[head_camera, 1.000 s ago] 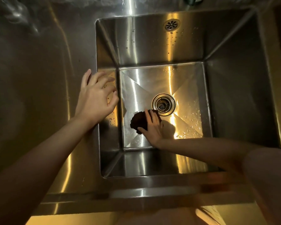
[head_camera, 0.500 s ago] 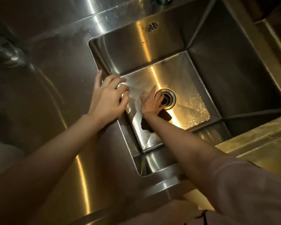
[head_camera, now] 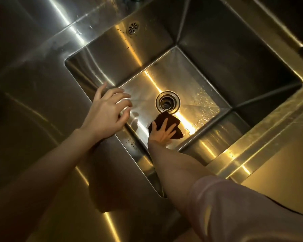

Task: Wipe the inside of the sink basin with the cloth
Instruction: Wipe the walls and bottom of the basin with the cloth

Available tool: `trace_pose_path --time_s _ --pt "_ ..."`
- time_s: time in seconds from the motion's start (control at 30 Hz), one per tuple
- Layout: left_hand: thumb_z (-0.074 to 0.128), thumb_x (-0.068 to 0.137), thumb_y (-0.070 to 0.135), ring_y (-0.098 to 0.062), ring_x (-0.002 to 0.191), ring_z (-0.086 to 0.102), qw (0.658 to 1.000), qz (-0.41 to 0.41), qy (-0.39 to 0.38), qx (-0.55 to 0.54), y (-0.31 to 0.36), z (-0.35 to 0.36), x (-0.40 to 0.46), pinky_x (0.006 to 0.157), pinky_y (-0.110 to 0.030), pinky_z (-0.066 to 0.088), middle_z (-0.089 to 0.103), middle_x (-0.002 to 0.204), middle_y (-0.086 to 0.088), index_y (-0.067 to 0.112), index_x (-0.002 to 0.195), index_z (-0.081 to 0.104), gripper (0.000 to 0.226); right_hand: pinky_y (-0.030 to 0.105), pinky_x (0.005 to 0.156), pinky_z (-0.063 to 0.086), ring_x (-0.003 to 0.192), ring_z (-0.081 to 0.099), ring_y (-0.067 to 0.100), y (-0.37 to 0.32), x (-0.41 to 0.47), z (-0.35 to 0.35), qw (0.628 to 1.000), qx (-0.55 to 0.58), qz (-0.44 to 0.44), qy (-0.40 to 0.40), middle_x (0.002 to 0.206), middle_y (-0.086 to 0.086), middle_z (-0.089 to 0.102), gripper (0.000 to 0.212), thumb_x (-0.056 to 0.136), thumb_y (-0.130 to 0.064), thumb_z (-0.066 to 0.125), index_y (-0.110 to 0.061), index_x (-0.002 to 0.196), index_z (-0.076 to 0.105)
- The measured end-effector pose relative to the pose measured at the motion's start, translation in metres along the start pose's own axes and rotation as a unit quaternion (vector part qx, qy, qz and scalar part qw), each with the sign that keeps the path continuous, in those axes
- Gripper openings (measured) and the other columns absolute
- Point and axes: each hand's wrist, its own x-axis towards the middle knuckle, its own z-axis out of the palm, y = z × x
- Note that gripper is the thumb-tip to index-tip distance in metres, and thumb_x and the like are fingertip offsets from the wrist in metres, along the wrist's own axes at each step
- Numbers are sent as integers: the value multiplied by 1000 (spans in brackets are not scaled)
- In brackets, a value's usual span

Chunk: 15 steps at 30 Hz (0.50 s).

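A deep stainless steel sink basin point(head_camera: 226, 55) fills the middle of the head view. A dark brown cloth point(head_camera: 166, 120) lies on the basin floor just below the round drain point(head_camera: 168, 102). My right hand point(head_camera: 162, 132) presses flat on the cloth with fingers spread and straight. My left hand point(head_camera: 107, 111) rests on the sink's left rim, its fingers loosely curled over the edge and holding nothing. Water droplets glisten on the floor to the right of the drain.
Steel counter point(head_camera: 33, 102) surrounds the basin on the left and front. A small round overflow grate point(head_camera: 133, 28) sits high on the back wall. Brown specks dot the near left wall beside my right wrist. A raised steel ledge point(head_camera: 269, 137) runs along the right.
My right hand slid the cloth back toward me and to the right, from beside the drain to just below it. The camera view tilted; my left hand stayed on the rim.
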Motion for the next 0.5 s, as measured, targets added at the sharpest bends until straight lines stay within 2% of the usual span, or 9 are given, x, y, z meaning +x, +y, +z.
trace_pose_path --time_s 0.2,0.5 --pt "41 92 31 -22 123 50 999 17 -31 5 1 1 1 114 -43 17 66 118 2 18 98 72 34 52 120 9 149 -6 35 8 3 19 998 -21 -24 45 161 11 -14 74 97 -57 35 -29 154 -3" --pt "37 94 33 -22 129 45 998 21 -60 23 -3 2 2 113 -45 19 63 126 3 24 103 72 37 50 121 8 149 3 34 4 22 18 993 -4 -24 119 162 12 -2 76 94 -58 42 -27 155 9"
